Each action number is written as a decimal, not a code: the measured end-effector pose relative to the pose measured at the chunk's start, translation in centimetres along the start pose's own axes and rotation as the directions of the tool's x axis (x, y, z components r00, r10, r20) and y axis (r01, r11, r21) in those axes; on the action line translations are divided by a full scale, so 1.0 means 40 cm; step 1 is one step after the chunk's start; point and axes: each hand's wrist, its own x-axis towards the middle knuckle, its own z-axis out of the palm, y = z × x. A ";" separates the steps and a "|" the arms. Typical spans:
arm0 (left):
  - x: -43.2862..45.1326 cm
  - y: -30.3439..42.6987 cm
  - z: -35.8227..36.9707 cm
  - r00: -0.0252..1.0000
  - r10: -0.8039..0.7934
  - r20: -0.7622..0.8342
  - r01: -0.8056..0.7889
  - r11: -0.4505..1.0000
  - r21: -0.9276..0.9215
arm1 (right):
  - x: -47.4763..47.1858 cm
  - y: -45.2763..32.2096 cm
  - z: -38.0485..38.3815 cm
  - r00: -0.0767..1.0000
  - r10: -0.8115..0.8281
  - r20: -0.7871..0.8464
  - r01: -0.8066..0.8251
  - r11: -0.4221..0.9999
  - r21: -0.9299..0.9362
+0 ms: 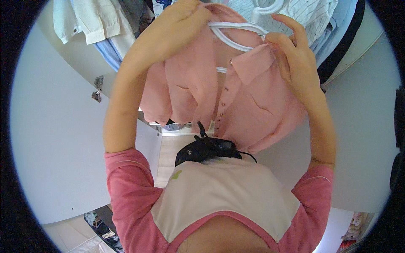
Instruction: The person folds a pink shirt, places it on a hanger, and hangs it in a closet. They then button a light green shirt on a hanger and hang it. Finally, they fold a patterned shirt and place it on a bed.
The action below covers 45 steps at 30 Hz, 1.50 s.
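A pink button-front shirt (253,98) hangs unbuttoned on a white hanger (234,26) in front of me. My left hand (183,22) grips the shirt at its collar and shoulder on the left side; its fingertips are hidden behind the cloth. With thumb and fingers, my right hand (292,53) pinches the collar's right side, its index finger raised near the hanger's hook (269,9). The hanger's bars show between the open shirt fronts.
White wardrobe doors (57,126) stand swung out on both sides, a metal hinge (98,88) on the left one. Behind the shirt hang a cream garment (95,22) and a striped white shirt (303,15). A black pouch (205,150) with a cable sits at my waist.
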 end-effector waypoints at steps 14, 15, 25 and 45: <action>-0.004 0.053 -0.015 0.912 -0.029 0.408 -0.208 0.826 0.523 | -0.111 0.105 0.125 0.830 -0.547 -0.112 0.382 0.703 -0.601; -0.007 0.048 -0.029 0.914 -0.017 0.405 -0.211 0.832 0.512 | -0.116 0.098 0.138 0.869 -0.493 -0.037 0.405 0.752 -0.520; -0.049 0.022 -0.099 0.950 -0.216 0.226 0.165 0.960 0.227 | -0.101 0.092 0.226 0.907 -0.284 0.311 0.327 0.940 -0.095; 0.232 0.018 -0.305 0.960 0.026 -0.277 0.099 0.900 0.425 | 0.355 0.012 0.052 0.952 0.154 -0.264 -0.242 0.907 -0.344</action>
